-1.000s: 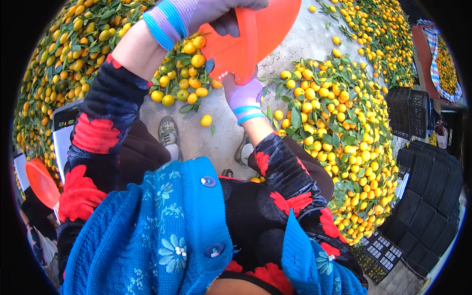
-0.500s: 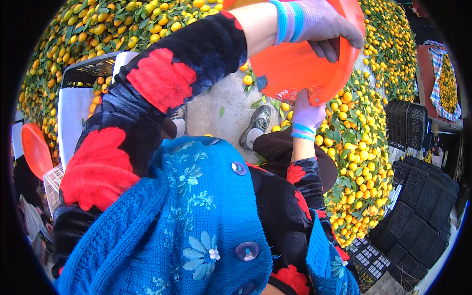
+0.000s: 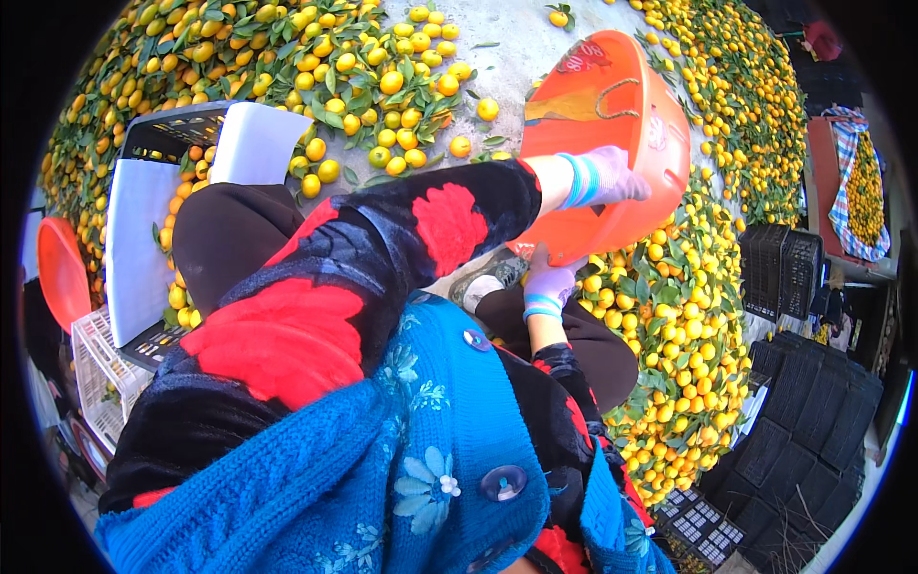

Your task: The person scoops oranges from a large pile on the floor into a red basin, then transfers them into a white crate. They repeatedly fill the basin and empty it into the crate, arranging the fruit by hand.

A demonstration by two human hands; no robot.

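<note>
Holding an orange tub [image 3: 612, 230] tilted, with its mouth leftward, at the left edge of the right-hand fruit heap [image 3: 688, 344]; resting or lifted, impossible to tell. Judging by the pose, handling it two-handed: grasping the lower rim with the right hand [image 3: 550, 287], clasping the side with the left hand [image 3: 607, 177], partly hiding the fingertips. Calling, seemingly, for steady grips before any turn. Spreading around: grey concrete floor [image 3: 497, 77], leafy left-hand heap [image 3: 258, 57] along its left edge, stacked black crates [image 3: 813, 402] at right.
</note>
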